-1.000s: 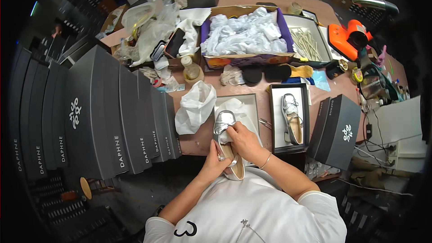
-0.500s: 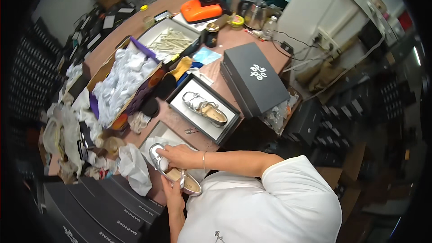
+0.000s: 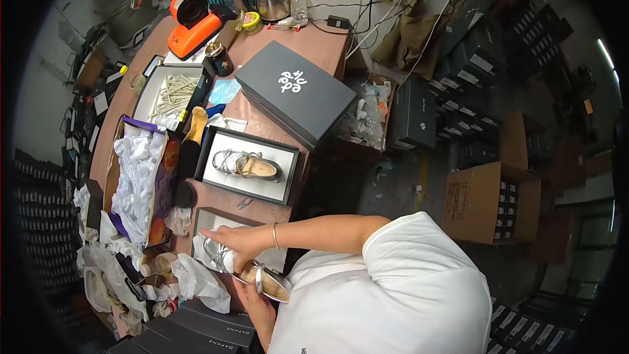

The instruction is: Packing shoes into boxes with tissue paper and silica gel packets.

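Observation:
A silver strappy flat shoe (image 3: 278, 286) is held over the near edge of the table, its heel toward me. My left hand (image 3: 257, 305) grips it from below, along its side. Across its front part lies my right hand (image 3: 241, 241), thumb at the shoe's opening and one finger stretched past the toe; the fingertips are partly hidden. White paper shows in the toe. Beneath the hands is a shallow grey tray-like box part (image 3: 219, 218). Just beyond, a matching silver shoe (image 3: 259, 168) lies in an open, white-lined shoe box (image 3: 288, 191).
A closed dark grey shoe box (image 3: 288, 95) stands at the far right of the table. To the left are a carton of crumpled white paper (image 3: 135, 170) and a box of pale sticks (image 3: 173, 95). Small snips (image 3: 245, 203) lie nearby. Dark boxes (image 3: 203, 328) are stacked below.
The view has swung to the right, so the table things sit further left. My right hand has shifted over the shoe's front, covering more of the toe. The left hand keeps its hold.

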`<state>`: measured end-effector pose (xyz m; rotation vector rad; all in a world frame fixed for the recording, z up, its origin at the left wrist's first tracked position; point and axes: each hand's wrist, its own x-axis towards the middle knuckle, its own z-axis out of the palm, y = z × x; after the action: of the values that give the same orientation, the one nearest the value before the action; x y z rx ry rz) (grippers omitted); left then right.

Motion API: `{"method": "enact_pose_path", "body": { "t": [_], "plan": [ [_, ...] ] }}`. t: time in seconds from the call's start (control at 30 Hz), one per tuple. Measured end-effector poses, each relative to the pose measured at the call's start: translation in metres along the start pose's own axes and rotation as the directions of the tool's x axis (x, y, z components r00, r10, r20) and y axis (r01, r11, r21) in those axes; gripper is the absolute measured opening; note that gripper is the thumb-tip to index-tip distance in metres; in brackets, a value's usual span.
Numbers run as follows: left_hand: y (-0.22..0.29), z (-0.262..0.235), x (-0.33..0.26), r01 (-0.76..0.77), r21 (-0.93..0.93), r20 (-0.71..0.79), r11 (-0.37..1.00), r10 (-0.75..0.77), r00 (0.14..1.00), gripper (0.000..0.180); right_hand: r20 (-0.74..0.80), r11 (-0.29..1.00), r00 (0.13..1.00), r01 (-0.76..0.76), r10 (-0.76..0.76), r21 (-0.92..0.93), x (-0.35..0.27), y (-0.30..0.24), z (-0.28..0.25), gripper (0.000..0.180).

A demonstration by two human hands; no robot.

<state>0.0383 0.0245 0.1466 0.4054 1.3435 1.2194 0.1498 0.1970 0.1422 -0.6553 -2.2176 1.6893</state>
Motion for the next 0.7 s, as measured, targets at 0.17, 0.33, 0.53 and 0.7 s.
{"method": "enact_pose_path", "body": {
  "t": [0.17, 0.33, 0.53, 0.7],
  "plan": [
    [0.004, 0.050, 0.007, -0.038, -0.007, -0.059, 0.999, 0.037, 0.998, 0.054, -0.049, 0.999, 0.998, 0.035, -0.036, -0.031, -0.005, 0.020, -0.008, 0.125],
    [-0.013, 0.085, 0.012, -0.078, -0.048, -0.156, 0.996, 0.070, 0.985, 0.061, -0.069, 0.982, 0.980, 0.187, -0.187, -0.001, -0.013, 0.050, -0.041, 0.108],
    [-0.024, 0.104, 0.009, -0.069, -0.070, -0.243, 0.995, 0.050, 0.969, 0.060, 0.039, 0.989, 0.990, 0.141, -0.139, -0.052, -0.010, 0.032, -0.058, 0.087],
    [-0.018, 0.108, -0.013, -0.239, -0.631, -0.182, 0.738, 0.159, 0.970, 0.063, 0.062, 0.968, 0.974, 0.225, -0.220, -0.110, -0.003, 0.048, -0.096, 0.091]
  ]
}}
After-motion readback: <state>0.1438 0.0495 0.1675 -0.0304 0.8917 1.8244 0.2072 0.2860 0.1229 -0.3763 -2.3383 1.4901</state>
